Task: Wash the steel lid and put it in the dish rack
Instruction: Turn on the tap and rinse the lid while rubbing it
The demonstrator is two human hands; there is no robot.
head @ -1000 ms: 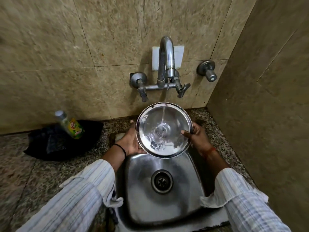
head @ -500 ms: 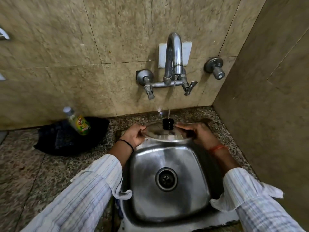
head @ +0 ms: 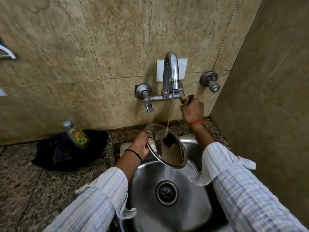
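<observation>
One steel lid (head: 168, 154) tilted, knob (head: 168, 141) up toward the tap (head: 170, 76).

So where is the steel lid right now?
The steel lid is tilted over the back of the sink, under the tap's thin stream, held at its left rim by the left hand.

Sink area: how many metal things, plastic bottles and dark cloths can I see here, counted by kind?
Metal: 4, the steel lid, sink, tap and a separate wall valve
Plastic bottles: 1, the green-labelled bottle
Dark cloths: 1, the black cloth under that bottle
Total: 6
</observation>
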